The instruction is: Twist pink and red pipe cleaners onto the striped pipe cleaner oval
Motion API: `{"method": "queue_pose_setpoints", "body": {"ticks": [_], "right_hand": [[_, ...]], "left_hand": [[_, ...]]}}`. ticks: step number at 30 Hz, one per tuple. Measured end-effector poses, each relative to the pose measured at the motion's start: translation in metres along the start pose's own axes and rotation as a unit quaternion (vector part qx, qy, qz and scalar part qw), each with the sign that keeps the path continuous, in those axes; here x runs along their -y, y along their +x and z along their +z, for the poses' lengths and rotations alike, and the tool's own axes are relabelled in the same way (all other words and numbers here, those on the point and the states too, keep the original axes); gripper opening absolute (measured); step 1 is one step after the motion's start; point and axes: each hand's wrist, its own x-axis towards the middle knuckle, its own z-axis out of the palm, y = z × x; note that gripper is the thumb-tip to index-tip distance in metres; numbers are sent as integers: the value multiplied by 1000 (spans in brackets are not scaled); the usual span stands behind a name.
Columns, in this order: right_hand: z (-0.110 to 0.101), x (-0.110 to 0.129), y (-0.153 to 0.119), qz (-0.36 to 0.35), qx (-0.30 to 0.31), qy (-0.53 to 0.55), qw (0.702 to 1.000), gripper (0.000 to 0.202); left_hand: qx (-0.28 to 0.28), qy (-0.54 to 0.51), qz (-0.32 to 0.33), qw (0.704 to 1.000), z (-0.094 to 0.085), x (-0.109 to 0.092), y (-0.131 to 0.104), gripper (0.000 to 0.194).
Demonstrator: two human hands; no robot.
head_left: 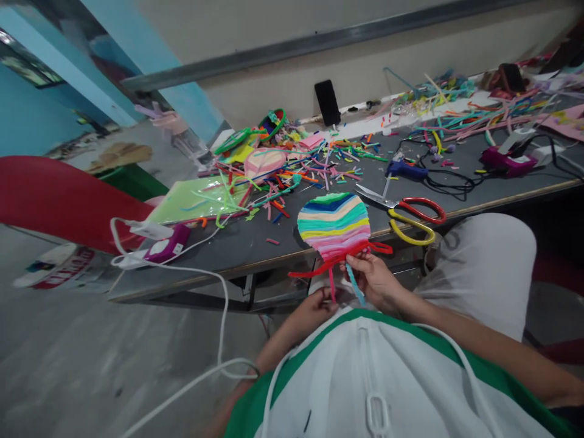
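Note:
A striped pipe-cleaner piece point(335, 222), rounded and narrowing at the bottom, is held up in front of the table edge. Across its narrow end runs a red pipe cleaner point(314, 269), bent back at the right. My right hand point(371, 277) pinches that narrow end between thumb and fingers, with a light blue pipe cleaner point(354, 283) hanging beside the thumb. Lower and to the left, my left hand point(319, 304) has its fingers curled at the end of a pink pipe cleaner point(332, 285); its fingertips are partly hidden.
Scissors point(410, 219) with red and yellow handles lie at the table edge. Behind are a blue glue gun point(407, 170), a phone point(327, 102) and many pipe-cleaner scraps point(337, 161). A purple power socket point(168, 243) with white cable sits left; another purple socket point(508, 161) sits right.

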Motion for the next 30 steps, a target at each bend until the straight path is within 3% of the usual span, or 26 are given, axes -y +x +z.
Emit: {"method": "queue_pose_setpoints", "body": {"ticks": [3,4,6,8,10,12,15,19,25,30], "right_hand": [[0,3,-3,30,3,3,1000,30],[0,4,-5,40,5,6,999,29],[0,5,-6,52,8,12,999,27],[0,4,-7,63,3,14,998,26],[0,3,-7,73,-4,7,997,27],[-1,0,-5,73,-11,-4,997,29],[-2,-2,-3,45,-18,-9,999,31],[-2,-3,-4,19,2,-6,1000,28],[-3,-4,-4,26,19,-11,999,21],[-6,-7,-2,21,11,-12,1000,19]], "left_hand": [[-130,27,-33,991,-38,-4,-14,28],[-173,32,-15,984,-48,-12,-18,30],[-286,67,64,954,-57,-35,-27,29],[-344,128,143,919,-50,-63,-34,26],[-319,200,177,909,-30,-89,-37,22],[-257,291,225,894,-7,-107,-35,18],[-180,382,273,864,17,-116,-24,22],[-146,514,260,804,24,-109,-3,16],[-134,697,208,674,32,-104,9,18],[-148,723,227,635,37,-104,10,21]]}}
